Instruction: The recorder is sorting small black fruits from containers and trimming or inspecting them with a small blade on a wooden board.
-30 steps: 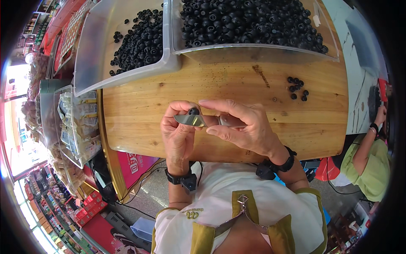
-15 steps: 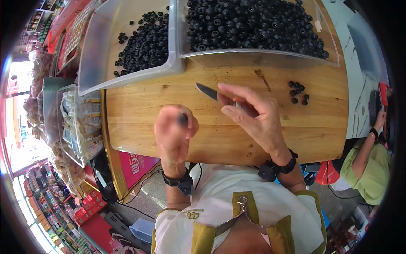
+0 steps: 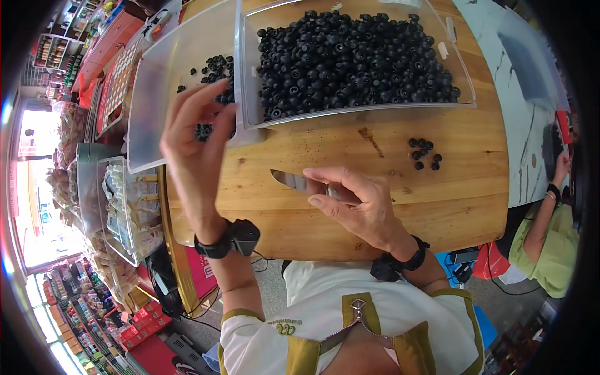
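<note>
Apparent drop-off step: left hand (image 3: 189,144), fingers loosely parted, over clear plastic bin (image 3: 150,100) holding black round pieces (image 3: 220,65); right hand (image 3: 369,205) grips knife (image 3: 290,180). Next move likely calls for fresh piece.

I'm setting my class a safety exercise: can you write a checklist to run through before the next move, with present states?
1. Knife gripped by right hand: ok.
2. Blade apart from left hand: ok.
3. Left hand's thumb and index finger apart: ok.
4. Left hand free of black pieces: cannot tell; pieces show behind its fingers.
5. No loose pieces on table: not ok; a small cluster lies toward the right.
</note>
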